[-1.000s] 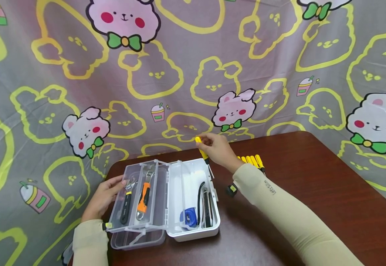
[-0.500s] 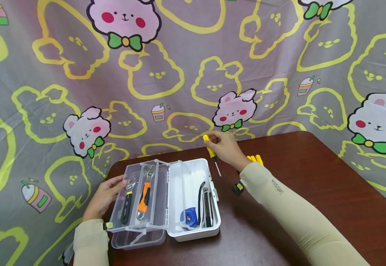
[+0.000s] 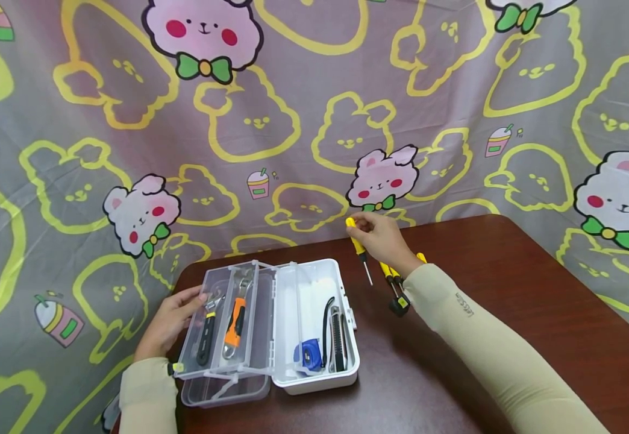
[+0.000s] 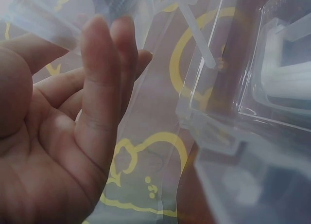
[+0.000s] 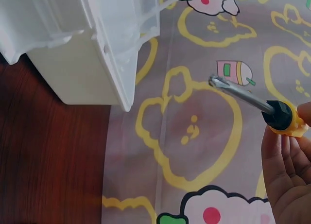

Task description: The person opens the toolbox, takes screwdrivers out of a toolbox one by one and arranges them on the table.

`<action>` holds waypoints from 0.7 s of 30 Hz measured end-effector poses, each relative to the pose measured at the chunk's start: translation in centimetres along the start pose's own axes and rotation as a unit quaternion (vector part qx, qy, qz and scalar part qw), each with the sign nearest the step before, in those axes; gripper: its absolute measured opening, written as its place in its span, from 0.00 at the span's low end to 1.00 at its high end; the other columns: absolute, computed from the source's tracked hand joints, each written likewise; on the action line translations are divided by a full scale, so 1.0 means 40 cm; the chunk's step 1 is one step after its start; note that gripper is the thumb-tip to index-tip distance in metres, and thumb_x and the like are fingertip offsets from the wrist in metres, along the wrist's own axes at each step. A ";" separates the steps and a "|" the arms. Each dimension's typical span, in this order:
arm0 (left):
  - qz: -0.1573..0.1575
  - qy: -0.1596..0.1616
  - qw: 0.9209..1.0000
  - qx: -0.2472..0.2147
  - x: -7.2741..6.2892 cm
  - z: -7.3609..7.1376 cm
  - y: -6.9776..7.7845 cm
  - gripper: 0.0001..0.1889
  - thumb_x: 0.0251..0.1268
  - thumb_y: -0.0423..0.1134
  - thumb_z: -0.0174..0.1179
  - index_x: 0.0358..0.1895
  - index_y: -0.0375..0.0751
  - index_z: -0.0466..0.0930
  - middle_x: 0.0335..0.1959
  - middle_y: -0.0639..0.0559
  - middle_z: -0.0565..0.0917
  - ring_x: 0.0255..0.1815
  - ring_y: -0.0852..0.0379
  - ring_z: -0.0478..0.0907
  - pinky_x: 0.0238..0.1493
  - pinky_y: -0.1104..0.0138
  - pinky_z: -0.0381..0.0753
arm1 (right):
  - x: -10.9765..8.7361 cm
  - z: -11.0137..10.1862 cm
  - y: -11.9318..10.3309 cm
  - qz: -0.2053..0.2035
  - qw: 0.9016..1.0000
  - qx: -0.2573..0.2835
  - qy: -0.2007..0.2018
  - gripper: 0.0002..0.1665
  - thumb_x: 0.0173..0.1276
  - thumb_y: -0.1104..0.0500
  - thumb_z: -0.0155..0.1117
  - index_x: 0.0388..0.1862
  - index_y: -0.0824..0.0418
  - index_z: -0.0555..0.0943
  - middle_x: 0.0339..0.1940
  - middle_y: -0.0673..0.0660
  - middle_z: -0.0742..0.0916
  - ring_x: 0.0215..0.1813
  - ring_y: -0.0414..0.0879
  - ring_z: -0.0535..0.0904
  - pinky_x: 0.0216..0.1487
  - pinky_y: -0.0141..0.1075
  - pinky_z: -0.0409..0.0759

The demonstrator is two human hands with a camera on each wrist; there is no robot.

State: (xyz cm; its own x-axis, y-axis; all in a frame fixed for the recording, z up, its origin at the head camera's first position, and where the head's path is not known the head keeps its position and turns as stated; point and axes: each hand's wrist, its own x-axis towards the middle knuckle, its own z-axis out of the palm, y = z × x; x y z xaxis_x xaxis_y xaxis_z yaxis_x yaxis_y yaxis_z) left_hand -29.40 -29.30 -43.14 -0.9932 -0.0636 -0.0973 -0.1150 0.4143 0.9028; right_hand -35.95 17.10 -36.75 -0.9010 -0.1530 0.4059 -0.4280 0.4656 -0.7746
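Observation:
My right hand (image 3: pixel 382 238) pinches a yellow-handled screwdriver (image 3: pixel 358 244) by its handle, shaft pointing down, just right of the white toolbox (image 3: pixel 314 271). Its cross-shaped tip shows in the right wrist view, where the screwdriver (image 5: pixel 245 96) juts out from the fingers. At the toolbox's left side, my left hand (image 3: pixel 176 316) holds the edge of the raised clear tray (image 3: pixel 217 343). In that tray lie a black-handled adjustable wrench (image 3: pixel 205 337) and an orange-handled wrench (image 3: pixel 234 322). Several more yellow screwdrivers (image 3: pixel 387 271) rest on the table, partly hidden by my right forearm.
Inside the toolbox are a blue tape measure (image 3: pixel 310 354), a utility knife (image 3: pixel 338 337) and a thin black strip (image 3: pixel 325 328). A small black thing with a yellow label (image 3: pixel 399 305) sits by my right sleeve. A patterned cloth (image 3: pixel 303 120) hangs behind the table (image 3: pixel 482 289).
My right hand has moved right with the screwdriver, from over the toolbox's right edge to above the table. The left hand and the tray have stayed in place.

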 end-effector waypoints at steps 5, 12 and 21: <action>-0.002 -0.002 1.000 0.000 -0.001 -0.001 0.000 0.36 0.69 0.55 0.57 0.72 0.37 0.63 0.57 0.38 0.76 0.43 0.50 0.79 0.41 0.61 0.82 | 0.002 -0.015 0.012 0.003 1.000 0.000 0.007 0.20 0.69 0.50 0.66 0.56 0.57 0.81 0.33 0.53 0.82 0.31 0.49 0.76 0.31 0.42 0.76; -0.001 0.001 1.000 0.002 -0.003 -0.001 -0.001 0.36 0.69 0.56 0.57 0.72 0.37 0.63 0.57 0.37 0.76 0.43 0.50 0.79 0.41 0.62 0.82 | 0.006 -0.030 0.029 0.012 1.000 -0.005 0.017 0.19 0.68 0.49 0.67 0.54 0.56 0.82 0.32 0.53 0.82 0.32 0.49 0.77 0.30 0.41 0.76; 0.006 -0.001 1.000 0.004 -0.002 0.001 0.000 0.36 0.69 0.56 0.57 0.72 0.37 0.63 0.57 0.37 0.76 0.44 0.50 0.79 0.41 0.61 0.82 | 0.000 -0.051 0.049 0.020 1.000 -0.020 0.007 0.20 0.69 0.49 0.66 0.55 0.57 0.80 0.34 0.53 0.83 0.28 0.50 0.77 0.26 0.41 0.77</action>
State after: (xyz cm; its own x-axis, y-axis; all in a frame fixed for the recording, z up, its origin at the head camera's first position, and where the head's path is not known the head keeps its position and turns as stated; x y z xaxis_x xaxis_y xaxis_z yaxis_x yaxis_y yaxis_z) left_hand -29.33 -29.26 -43.14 -0.9946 -0.0565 -0.0870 -0.1028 0.4225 0.9005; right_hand -36.65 19.80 -37.25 -0.9160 -0.1213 0.3825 -0.3886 0.5053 -0.7705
